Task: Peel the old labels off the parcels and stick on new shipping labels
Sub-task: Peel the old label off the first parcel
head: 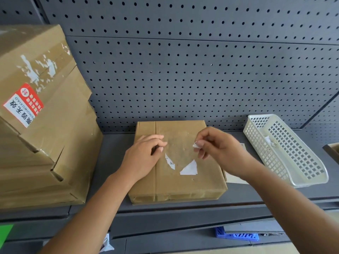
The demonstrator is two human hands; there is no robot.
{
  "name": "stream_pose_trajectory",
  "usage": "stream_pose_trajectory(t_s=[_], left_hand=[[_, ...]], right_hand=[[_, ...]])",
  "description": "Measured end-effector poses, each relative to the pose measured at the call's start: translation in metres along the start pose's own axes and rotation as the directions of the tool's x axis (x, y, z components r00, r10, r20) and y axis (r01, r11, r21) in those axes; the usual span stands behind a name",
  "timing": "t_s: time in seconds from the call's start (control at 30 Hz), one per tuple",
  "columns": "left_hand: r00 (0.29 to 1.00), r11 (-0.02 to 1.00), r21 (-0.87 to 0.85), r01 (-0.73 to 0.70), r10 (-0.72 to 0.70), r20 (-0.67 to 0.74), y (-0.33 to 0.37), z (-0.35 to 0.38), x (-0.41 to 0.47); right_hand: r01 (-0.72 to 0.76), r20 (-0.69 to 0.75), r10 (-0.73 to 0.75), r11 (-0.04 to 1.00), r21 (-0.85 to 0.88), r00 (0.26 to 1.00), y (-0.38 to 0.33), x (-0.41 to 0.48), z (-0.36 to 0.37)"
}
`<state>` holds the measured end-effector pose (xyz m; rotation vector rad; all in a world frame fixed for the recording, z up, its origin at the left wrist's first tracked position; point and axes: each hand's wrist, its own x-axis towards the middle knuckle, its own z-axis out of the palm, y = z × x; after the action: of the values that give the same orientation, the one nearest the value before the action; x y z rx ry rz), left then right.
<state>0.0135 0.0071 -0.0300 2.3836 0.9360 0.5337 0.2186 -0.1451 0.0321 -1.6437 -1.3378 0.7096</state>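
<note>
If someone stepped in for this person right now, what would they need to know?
Left hand rests on the parcel.
Right hand pinches a torn label scrap just above the parcel.
Done: most of the old label is off.
Left: two white remnants are stuck on the parcel's top, and no new label is on yet.
White basket stands to the right.

The left hand [145, 154] and right hand [218, 149] are bare with short-trimmed nails; the left forearm [95, 202] and right forearm [286, 195] are slender and uncovered.
</note>
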Motion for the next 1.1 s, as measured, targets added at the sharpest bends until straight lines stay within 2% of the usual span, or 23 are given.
stream_pose_trajectory(t_s=[0.1, 0.2, 0.33, 0.47, 0.57, 0.77, 1.1], left_hand=[[1.000, 1.000, 0.009, -0.006, 0.006, -0.005, -0.002, 0.001, 0.000], [1.000, 1.000, 0.004, -0.014, 0.014, -0.016, -0.002, 0.002, 0.001], [0.999, 1.000, 0.009, -0.029, 0.029, -0.022, -0.001, 0.002, 0.002], [0.999, 0.999, 0.029, -0.034, 0.034, -0.006, -0.002, 0.002, 0.003], [0.999, 0.999, 0.031, -0.033, 0.033, 0.001, -0.001, 0.001, 0.003], [0.999, 0.999, 0.011, -0.030, 0.030, -0.012, 0.000, 0.002, 0.002], [1.000, 1.000, 0.022, -0.017, 0.017, -0.006, 0.004, 0.001, 0.003]], right_hand=[[-0.033, -0.146, 0.038, 0.999, 0.039, 0.989, 0.013, -0.004, -0.034], [-0.095, -0.290, 0.090, 0.996, 0.000, 0.953, 0.034, -0.012, -0.073], [-0.256, -0.464, 0.187, 0.963, -0.088, 0.866, 0.065, -0.024, -0.125], [-0.436, -0.583, 0.250, 0.877, -0.202, 0.773, 0.101, -0.032, -0.164], [-0.534, -0.591, 0.283, 0.788, -0.306, 0.756, 0.124, -0.032, -0.175], [-0.658, -0.542, 0.422, 0.656, -0.371, 0.727, 0.154, -0.024, -0.174], [-0.701, -0.581, 0.420, 0.569, -0.430, 0.697, 0.166, -0.014, -0.161]])
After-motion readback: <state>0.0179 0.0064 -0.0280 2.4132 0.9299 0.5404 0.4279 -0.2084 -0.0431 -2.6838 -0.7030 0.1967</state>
